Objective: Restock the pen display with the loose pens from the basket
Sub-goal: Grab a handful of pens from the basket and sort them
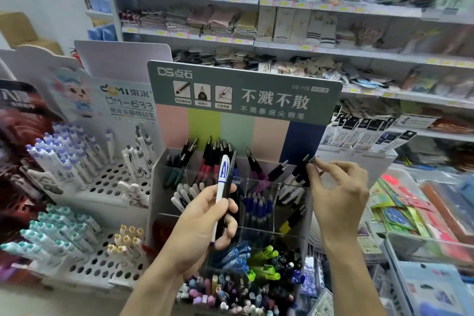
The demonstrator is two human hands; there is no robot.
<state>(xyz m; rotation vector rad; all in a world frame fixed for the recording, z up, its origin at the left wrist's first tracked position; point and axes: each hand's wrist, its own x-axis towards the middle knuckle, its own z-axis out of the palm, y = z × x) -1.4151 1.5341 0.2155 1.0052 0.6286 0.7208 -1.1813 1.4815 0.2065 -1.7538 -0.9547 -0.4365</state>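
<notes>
Pens [222,195] — one white, one dark — stand upright at frame centre, gripped in the left hand [205,218] before the display [230,187]. Right hand [338,187] pinches a black pen [304,167] in the display's upper right compartment.

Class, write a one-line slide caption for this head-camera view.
Left hand holds spare pens while right hand pinches a black pen in the pen display.

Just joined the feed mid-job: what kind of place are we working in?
Most likely a stationery or variety shop: a tiered pen display with a branded header card, and long shelves with yellow price tags.
</notes>
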